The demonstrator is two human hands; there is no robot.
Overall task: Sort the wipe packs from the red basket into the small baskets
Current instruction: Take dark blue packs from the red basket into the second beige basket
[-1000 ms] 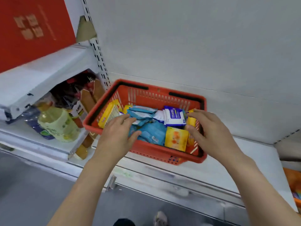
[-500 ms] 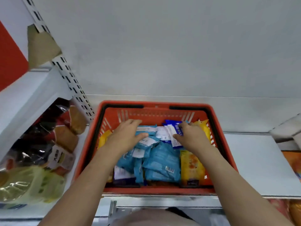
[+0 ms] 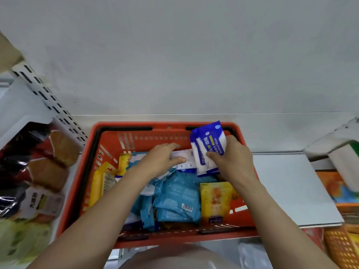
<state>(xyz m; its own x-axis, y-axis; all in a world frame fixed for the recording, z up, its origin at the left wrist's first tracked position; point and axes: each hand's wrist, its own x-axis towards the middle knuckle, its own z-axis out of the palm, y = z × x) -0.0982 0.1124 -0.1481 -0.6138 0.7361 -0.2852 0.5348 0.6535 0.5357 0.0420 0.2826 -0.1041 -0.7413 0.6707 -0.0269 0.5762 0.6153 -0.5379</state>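
The red basket (image 3: pixel 108 133) stands on a white shelf, full of wipe packs. My right hand (image 3: pixel 233 162) grips dark blue and white alcohol wipe packs (image 3: pixel 208 148) and holds them tilted up above the basket's far right corner. My left hand (image 3: pixel 159 160) lies on a white pack (image 3: pixel 183 160) near the basket's far wall, fingers stretched over it. Light blue packs (image 3: pixel 176 199) fill the middle, a yellow pack (image 3: pixel 215 200) lies to the right, and more yellow packs (image 3: pixel 101 181) stand along the left wall.
An orange small basket (image 3: pixel 342 247) shows at the lower right, below the white shelf board (image 3: pixel 291 191). Bagged goods and brown packets (image 3: pixel 48 171) crowd the shelf on the left. A slotted white upright (image 3: pixel 46 98) rises at the left.
My right hand has lifted the dark blue wipe packs up out of the pile. My left hand has shifted right onto the white pack. The view moved closer over the basket.
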